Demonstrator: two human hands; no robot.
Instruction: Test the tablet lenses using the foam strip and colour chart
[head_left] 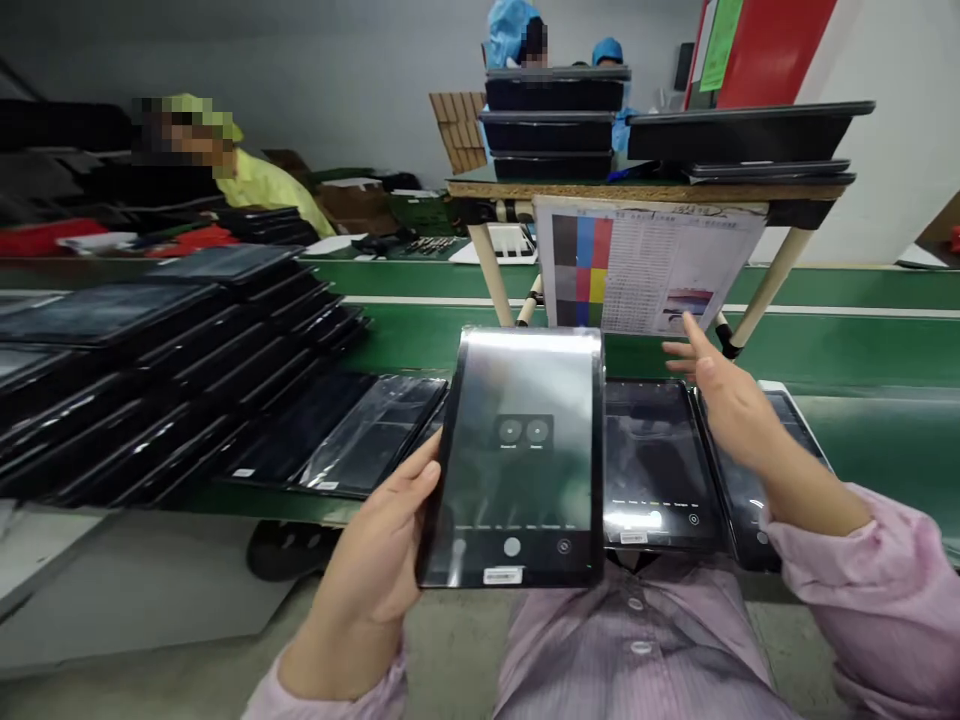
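My left hand (382, 545) grips the left edge of a black tablet (517, 480), its thumb along the front frame. The lit screen shows two round icons in a dark box, and a white barcode label sits on the lower edge. My right hand (727, 400) is raised to the right with fingers stretched apart, holding nothing. Behind and below it lie a second black tablet (652, 460) with a lit camera screen and a third tablet (776, 470), partly hidden by my right hand and forearm.
Stacks of black tablets (150, 370) fill the left of the green bench (885, 430). More wrapped tablets (367, 430) lie beside them. A raised wooden shelf (652, 192) carries black trays (555, 130), with a colour chart sheet (645, 265) hanging below. A person in yellow (274, 185) works behind.
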